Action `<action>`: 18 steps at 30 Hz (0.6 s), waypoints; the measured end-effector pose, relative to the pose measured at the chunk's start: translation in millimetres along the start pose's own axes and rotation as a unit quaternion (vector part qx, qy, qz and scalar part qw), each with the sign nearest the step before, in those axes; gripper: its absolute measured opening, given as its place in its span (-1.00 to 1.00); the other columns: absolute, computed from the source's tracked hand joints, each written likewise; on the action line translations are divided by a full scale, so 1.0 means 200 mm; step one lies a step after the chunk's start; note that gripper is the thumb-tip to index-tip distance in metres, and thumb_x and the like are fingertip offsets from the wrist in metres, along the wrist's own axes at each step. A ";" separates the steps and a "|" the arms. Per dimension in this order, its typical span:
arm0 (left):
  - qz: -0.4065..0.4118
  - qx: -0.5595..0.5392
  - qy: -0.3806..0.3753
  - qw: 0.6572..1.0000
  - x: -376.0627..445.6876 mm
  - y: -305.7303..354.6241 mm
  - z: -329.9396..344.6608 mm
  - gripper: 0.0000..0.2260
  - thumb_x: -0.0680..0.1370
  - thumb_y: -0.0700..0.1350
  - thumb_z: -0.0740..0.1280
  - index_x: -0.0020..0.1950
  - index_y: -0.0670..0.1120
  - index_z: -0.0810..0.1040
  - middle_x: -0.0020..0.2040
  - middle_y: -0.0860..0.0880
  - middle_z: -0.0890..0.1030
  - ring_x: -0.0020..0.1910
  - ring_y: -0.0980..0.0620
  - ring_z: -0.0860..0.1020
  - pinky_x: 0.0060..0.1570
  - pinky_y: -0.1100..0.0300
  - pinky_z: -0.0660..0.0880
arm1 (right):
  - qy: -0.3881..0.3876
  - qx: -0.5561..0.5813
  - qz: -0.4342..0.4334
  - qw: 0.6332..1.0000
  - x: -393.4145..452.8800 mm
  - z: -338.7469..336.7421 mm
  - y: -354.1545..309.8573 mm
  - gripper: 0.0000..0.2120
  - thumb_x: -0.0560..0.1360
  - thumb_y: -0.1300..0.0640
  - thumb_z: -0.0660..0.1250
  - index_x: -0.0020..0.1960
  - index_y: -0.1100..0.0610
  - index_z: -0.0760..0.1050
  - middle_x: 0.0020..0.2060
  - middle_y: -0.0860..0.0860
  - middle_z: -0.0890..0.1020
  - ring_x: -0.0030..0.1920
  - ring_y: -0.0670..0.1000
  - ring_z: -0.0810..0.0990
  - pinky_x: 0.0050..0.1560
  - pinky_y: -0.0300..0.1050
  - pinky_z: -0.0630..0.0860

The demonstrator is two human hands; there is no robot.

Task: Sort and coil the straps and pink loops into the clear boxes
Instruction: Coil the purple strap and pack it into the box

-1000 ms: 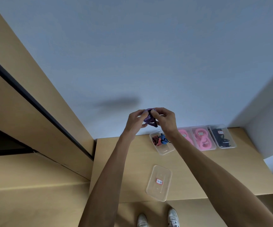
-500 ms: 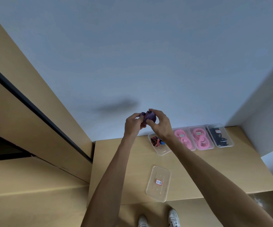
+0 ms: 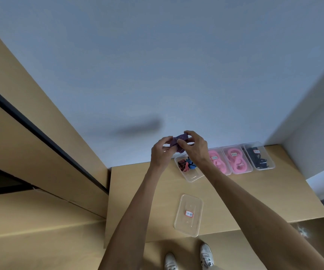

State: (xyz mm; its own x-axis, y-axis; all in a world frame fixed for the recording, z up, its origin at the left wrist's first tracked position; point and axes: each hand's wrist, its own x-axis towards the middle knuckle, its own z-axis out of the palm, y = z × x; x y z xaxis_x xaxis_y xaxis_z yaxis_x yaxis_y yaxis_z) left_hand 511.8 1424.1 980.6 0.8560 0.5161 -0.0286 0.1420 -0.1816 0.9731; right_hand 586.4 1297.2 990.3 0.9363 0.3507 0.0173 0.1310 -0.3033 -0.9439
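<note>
Both hands are raised above the table's far edge, holding a purple strap [image 3: 179,140] bunched into a small coil. My left hand [image 3: 161,152] grips its left end and my right hand [image 3: 193,146] pinches its right side from above. Just below them an open clear box [image 3: 193,174] holds a red-striped and a blue-striped coiled strap [image 3: 186,165]. To its right stand two clear boxes with pink loops [image 3: 216,159] [image 3: 237,159] and a clear box with black straps [image 3: 259,156].
A clear lid with a red label [image 3: 188,214] lies on the wooden table [image 3: 254,195] near its front edge. A wooden cabinet [image 3: 40,152] runs along the left. A grey wall stands behind the table. White shoes [image 3: 188,258] show below.
The purple strap has turned between my hands into a flatter, wider bundle. Both hands have stayed close together above the open box.
</note>
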 end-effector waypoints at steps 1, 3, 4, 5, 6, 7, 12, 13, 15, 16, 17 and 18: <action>0.013 0.014 -0.011 1.000 0.00 -0.01 0.02 -0.74 0.47 -0.06 0.45 0.14 -0.07 0.65 0.03 0.02 0.68 0.00 0.10 0.65 0.01 0.15 0.60 | 0.000 0.000 0.005 1.000 0.00 -0.01 0.02 -0.61 0.48 0.03 0.46 0.28 0.07 0.52 -0.21 -0.22 0.61 -0.32 -0.29 0.63 -0.35 -0.48 0.46; 0.033 0.060 -0.006 0.998 -0.01 -0.03 0.07 -0.74 0.44 -0.05 0.50 0.10 -0.06 0.67 -0.02 0.04 0.69 -0.05 0.10 0.64 -0.04 0.17 0.60 | -0.003 -0.002 0.019 1.000 0.01 -0.04 0.06 -0.60 0.48 0.07 0.47 0.29 0.08 0.53 -0.15 -0.16 0.62 -0.29 -0.26 0.65 -0.37 -0.45 0.48; 0.037 0.084 0.004 0.996 0.00 -0.03 0.11 -0.73 0.41 -0.06 0.53 0.09 -0.07 0.69 -0.04 0.03 0.70 -0.08 0.08 0.64 -0.06 0.18 0.58 | -0.004 -0.007 0.027 1.000 0.02 -0.06 0.08 -0.60 0.48 0.10 0.47 0.29 0.08 0.53 -0.11 -0.11 0.64 -0.27 -0.23 0.65 -0.38 -0.45 0.48; 0.034 0.101 0.012 0.994 0.00 -0.05 0.14 -0.73 0.39 -0.07 0.55 0.07 -0.08 0.70 -0.06 0.02 0.70 -0.10 0.06 0.64 -0.07 0.18 0.57 | -0.005 -0.013 0.036 0.999 0.02 -0.07 0.11 -0.61 0.47 0.12 0.46 0.29 0.08 0.54 -0.07 -0.06 0.65 -0.24 -0.22 0.64 -0.38 -0.46 0.47; 0.024 0.105 0.016 0.994 0.00 -0.06 0.18 -0.73 0.38 -0.09 0.56 0.05 -0.09 0.71 -0.08 0.01 0.71 -0.11 0.05 0.65 -0.08 0.16 0.58 | -0.007 -0.020 0.044 0.999 0.02 -0.09 0.13 -0.61 0.47 0.13 0.45 0.28 0.06 0.55 -0.04 -0.04 0.65 -0.20 -0.23 0.63 -0.37 -0.47 0.46; 0.009 0.099 0.014 0.995 -0.01 -0.08 0.21 -0.75 0.39 -0.11 0.56 0.04 -0.10 0.70 -0.09 0.01 0.71 -0.13 0.05 0.66 -0.08 0.14 0.60 | -0.008 -0.027 0.050 0.998 0.03 -0.10 0.16 -0.62 0.46 0.13 0.45 0.26 0.05 0.56 -0.03 -0.04 0.65 -0.17 -0.25 0.61 -0.36 -0.48 0.46; -0.044 0.099 0.034 0.994 -0.03 -0.18 0.33 -0.83 0.46 -0.18 0.47 0.04 -0.13 0.65 -0.08 -0.01 0.70 -0.10 0.02 0.66 -0.04 0.04 0.62 | -0.041 -0.064 0.075 0.994 0.07 -0.15 0.32 -0.73 0.41 0.08 0.47 0.10 -0.01 0.59 -0.09 -0.07 0.67 -0.13 -0.13 0.65 -0.22 -0.30 0.55; -0.055 0.104 0.040 0.992 -0.02 -0.21 0.36 -0.84 0.47 -0.20 0.45 0.04 -0.14 0.64 -0.09 -0.02 0.70 -0.10 0.01 0.66 -0.03 0.01 0.62 | -0.055 -0.072 0.082 0.992 0.08 -0.16 0.36 -0.77 0.41 0.11 0.46 0.07 -0.01 0.60 -0.08 -0.06 0.68 -0.10 -0.08 0.66 -0.15 -0.20 0.60; -0.080 0.127 0.044 0.988 -0.02 -0.25 0.44 -0.84 0.46 -0.23 0.44 0.03 -0.14 0.64 -0.08 -0.02 0.70 -0.09 -0.02 0.66 -0.01 -0.01 0.60 | -0.083 -0.095 0.095 0.987 0.11 -0.18 0.44 -0.77 0.41 0.16 0.44 0.06 0.05 0.61 -0.07 -0.02 0.70 -0.07 -0.03 0.67 -0.03 -0.03 0.64; -0.090 0.142 0.041 0.985 -0.01 -0.27 0.48 -0.81 0.44 -0.25 0.43 0.05 -0.14 0.66 -0.08 -0.02 0.70 -0.09 -0.02 0.66 0.00 0.01 0.60 | -0.092 -0.107 0.100 0.985 0.13 -0.19 0.49 -0.74 0.41 0.18 0.44 0.09 0.09 0.62 -0.06 0.00 0.70 -0.06 -0.01 0.67 0.00 0.02 0.64; -0.097 0.154 0.041 0.982 -0.01 -0.29 0.52 -0.78 0.43 -0.27 0.41 0.06 -0.13 0.67 -0.08 -0.03 0.71 -0.09 -0.01 0.66 0.01 0.03 0.60 | -0.102 -0.116 0.102 0.983 0.15 -0.20 0.53 -0.71 0.40 0.20 0.43 0.12 0.12 0.62 -0.05 0.03 0.71 -0.05 0.01 0.67 0.00 0.05 0.64; -0.100 0.162 0.044 0.981 -0.01 -0.32 0.56 -0.75 0.43 -0.29 0.40 0.08 -0.12 0.67 -0.09 -0.03 0.71 -0.09 -0.01 0.66 0.01 0.05 0.60 | -0.114 -0.121 0.103 0.981 0.17 -0.20 0.57 -0.69 0.40 0.21 0.43 0.14 0.14 0.62 -0.04 0.04 0.71 -0.05 0.03 0.67 0.01 0.07 0.64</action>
State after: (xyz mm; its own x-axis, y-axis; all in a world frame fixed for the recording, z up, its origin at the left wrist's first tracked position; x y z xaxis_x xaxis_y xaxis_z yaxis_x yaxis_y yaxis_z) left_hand 556.9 1340.7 893.6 0.7510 0.6358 -0.1782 0.4658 -0.3189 0.8255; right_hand 646.3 1238.7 895.8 0.8579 0.4397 -0.2657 0.0458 -0.5806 -0.8129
